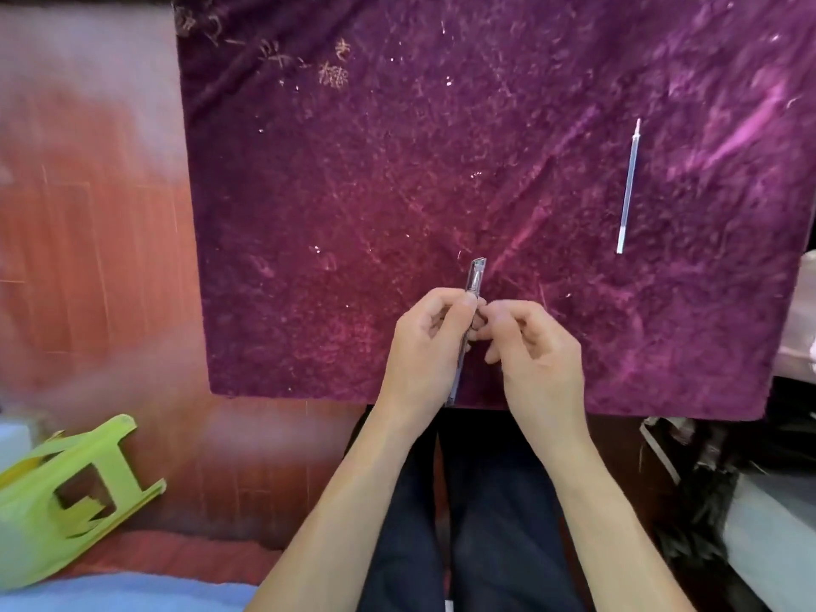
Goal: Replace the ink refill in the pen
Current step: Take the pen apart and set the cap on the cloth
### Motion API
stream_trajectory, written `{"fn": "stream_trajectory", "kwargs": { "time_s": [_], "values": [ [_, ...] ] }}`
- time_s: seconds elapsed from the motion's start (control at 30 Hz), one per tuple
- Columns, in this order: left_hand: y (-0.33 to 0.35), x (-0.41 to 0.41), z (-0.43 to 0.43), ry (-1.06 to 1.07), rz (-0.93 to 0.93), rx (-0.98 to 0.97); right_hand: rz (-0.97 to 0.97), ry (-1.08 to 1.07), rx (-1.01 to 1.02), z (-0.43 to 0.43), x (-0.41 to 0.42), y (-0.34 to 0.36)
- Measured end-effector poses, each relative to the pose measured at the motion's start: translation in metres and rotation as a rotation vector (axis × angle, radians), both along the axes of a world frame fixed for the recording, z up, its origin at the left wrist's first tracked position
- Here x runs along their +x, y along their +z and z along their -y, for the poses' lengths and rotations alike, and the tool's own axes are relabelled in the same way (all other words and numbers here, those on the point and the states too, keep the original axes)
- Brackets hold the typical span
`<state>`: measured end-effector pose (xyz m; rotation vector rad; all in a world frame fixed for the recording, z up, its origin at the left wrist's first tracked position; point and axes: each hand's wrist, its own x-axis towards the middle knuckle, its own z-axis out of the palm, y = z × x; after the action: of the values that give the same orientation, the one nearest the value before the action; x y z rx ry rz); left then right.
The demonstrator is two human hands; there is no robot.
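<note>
Two hands meet over the near edge of a tabletop draped in a crumpled purple velvet cloth (353, 214), the largest thing in view; a lime-green plastic stool (75, 492) lies tipped on the reddish wooden floor (88, 258) at lower left. Left hand (426, 346): fingers curled closed around the slim, translucent grey plastic pen (468, 320), gripping it at mid-barrel. Right hand (536, 351): thumb and forefinger pinched together against the barrel just beside the left thumb, the other fingers loosely bent; whether it grips the pen itself or a small part of it cannot be told. The pen stands nearly upright between both hands, its squared, clipped end projecting above the fingers and its lower end reaching down past the cloth's near edge. A thin white ink refill (628, 187) lies flat on the cloth, well apart from both hands, up and to the right, its narrow tip pointing away from the person.

Handling, as judged: the pen is light, rigid and smooth, so it may slip or turn under loose fingers; it is best held firmly at mid-barrel while the other hand works an end. The refill looks lighter still, slender and liable to bend or roll; it is best pinched along its straight tube, clear of the fine writing tip.
</note>
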<state>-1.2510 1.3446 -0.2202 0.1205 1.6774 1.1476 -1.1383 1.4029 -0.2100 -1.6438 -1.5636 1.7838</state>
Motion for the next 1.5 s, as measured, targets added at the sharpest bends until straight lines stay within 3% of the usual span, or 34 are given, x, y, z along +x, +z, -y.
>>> {"fn": "stream_trajectory", "kwargs": {
  "time_s": [0.33,0.5,0.7,0.87,1.0,1.27,1.5],
  "values": [
    [-0.009,-0.012,-0.015,-0.112,-0.011,0.149,-0.143,0.078,0.06,-0.041,-0.012,-0.027],
    [-0.002,-0.017,-0.019,-0.26,-0.08,0.1,-0.183,0.094,0.013,-0.047,-0.007,-0.031],
    [-0.001,-0.017,-0.022,-0.283,0.065,0.092,-0.183,0.106,-0.035,-0.052,0.0,-0.034],
    [-0.002,-0.014,-0.022,-0.35,-0.017,0.103,-0.216,0.082,-0.104,-0.058,0.001,-0.033],
    [-0.001,-0.008,-0.02,-0.305,0.002,0.106,-0.223,0.073,-0.146,-0.057,-0.002,-0.031],
    [-0.005,0.005,-0.018,-0.188,-0.186,0.067,-0.174,0.028,-0.129,-0.047,-0.011,-0.033],
    [-0.009,0.003,-0.014,-0.156,-0.228,0.09,-0.127,0.016,-0.125,-0.043,-0.016,-0.031]
  ]
}}
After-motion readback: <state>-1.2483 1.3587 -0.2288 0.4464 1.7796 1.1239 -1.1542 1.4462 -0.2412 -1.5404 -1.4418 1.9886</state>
